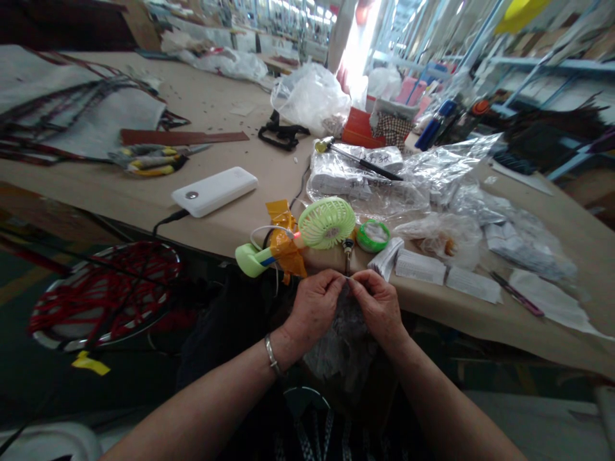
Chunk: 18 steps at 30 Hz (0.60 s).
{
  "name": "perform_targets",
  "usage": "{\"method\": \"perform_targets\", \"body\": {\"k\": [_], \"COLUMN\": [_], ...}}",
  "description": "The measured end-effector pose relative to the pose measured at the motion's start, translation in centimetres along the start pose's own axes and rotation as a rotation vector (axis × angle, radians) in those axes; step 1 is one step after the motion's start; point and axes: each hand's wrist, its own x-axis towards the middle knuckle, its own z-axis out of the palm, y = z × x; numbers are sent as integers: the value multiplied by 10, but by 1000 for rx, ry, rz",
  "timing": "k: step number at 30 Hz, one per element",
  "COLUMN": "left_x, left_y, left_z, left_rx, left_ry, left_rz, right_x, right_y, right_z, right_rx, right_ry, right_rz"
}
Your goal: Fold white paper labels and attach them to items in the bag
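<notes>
My left hand (314, 304) and my right hand (377, 303) meet fingertip to fingertip at the table's front edge. Both are pinched closed; whatever sits between the fingertips is too small to make out. Just above them a thin metal rod with a dark fitting (348, 246) points down toward the fingers. A light green handheld fan (327, 223) is fixed to the edge with orange tape (287, 253), close to my left hand. By my right hand stand a round green tub (373, 235) with white contents and stacks of printed white labels (419, 266).
A white power bank (214, 191) with a cable lies on the left, behind it yellow-handled pliers (156, 160). A small hammer (358, 159) rests on clear plastic bags (432, 182). A pen-like tool (517, 294) lies at right. A basket of red strips (106, 291) stands below left.
</notes>
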Motion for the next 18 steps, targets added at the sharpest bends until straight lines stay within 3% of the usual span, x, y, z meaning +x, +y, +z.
{"method": "perform_targets", "body": {"k": [6,10,15,18], "left_x": [-13,-19,-18,-19], "left_y": [2,-13,-40,-53], "left_z": [-6,-11,-13,-14], "left_rx": [-41,1,127,260], "left_ry": [-22,-9,-114,-133], "left_rz": [-55,-152,-167,-182], "right_x": [-17,-19,21,47], "right_y": [-10,-28,-47,-51], "right_z": [-9,-29,-54,-56], "right_rx": [-59,-276,-622,-901], "right_ry": [-109,-129,58,102], "right_rz": [19,-140,-517,-554]}}
